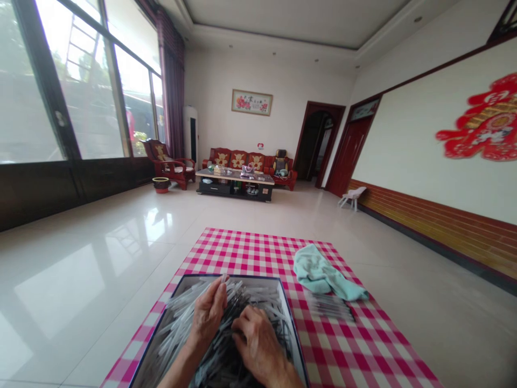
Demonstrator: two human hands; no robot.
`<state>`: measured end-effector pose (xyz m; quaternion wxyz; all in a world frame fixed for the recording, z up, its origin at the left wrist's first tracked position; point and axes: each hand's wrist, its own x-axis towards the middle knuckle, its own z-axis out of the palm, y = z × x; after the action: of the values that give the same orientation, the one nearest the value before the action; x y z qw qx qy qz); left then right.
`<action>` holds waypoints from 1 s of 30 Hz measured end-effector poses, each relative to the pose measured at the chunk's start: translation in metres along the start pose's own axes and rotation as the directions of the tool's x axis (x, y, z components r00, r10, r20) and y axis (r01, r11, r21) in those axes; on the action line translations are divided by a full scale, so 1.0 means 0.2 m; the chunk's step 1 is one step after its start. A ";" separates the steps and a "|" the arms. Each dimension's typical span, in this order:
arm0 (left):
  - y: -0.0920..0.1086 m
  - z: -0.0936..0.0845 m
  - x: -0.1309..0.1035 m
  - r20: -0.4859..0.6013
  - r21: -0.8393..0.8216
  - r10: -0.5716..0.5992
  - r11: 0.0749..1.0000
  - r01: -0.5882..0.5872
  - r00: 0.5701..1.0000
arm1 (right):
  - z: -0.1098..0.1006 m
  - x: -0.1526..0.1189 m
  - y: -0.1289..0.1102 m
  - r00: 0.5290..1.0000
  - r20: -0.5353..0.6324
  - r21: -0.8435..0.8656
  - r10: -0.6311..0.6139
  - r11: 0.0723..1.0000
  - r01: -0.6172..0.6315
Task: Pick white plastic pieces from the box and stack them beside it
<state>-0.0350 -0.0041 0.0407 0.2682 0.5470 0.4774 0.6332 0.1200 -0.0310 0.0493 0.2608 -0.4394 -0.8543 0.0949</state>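
A shallow white box (287, 310) with a dark blue rim is heaped with thin plastic pieces. Clear, tube-like pieces (177, 323) that resemble pen barrels lie on its left side, and dark slender pieces (220, 350) fill the middle. Above the heap, my left hand (209, 311) is closed, with the tip of a translucent tube showing at its fingertips. Lower and to the right, my right hand (260, 339) reaches over the dark pieces with its fingers curled together. Whatever those fingers grip is hidden.
A pink-and-white checked cloth (335, 350) covers the table. Right of the box lie a crumpled mint-green cloth (319, 272) and a row of clear, dark-tipped sticks (331, 307). Beyond the tiled floor (121, 280) stand a low coffee table (234, 183) and a red wooden sofa (238, 158).
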 end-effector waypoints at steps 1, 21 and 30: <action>0.00 0.00 0.00 -0.005 0.005 0.003 1.000 -0.003 1.000 | 0.02 0.00 -0.01 1.000 0.005 -0.022 -0.006 1.000 0.006; -0.02 0.01 -0.05 0.232 0.326 0.495 0.772 -0.546 0.838 | -0.22 0.05 0.08 0.764 -0.385 0.782 0.518 0.622 -0.028; -0.02 0.02 -0.07 0.372 0.279 0.495 0.747 -0.604 0.785 | -0.26 0.06 0.15 0.553 -0.289 0.955 0.782 0.274 0.112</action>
<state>-0.0284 -0.0129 0.0312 0.0188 0.7876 0.3654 0.4957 0.1634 -0.0059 0.0864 0.7445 -0.4051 -0.3225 0.4214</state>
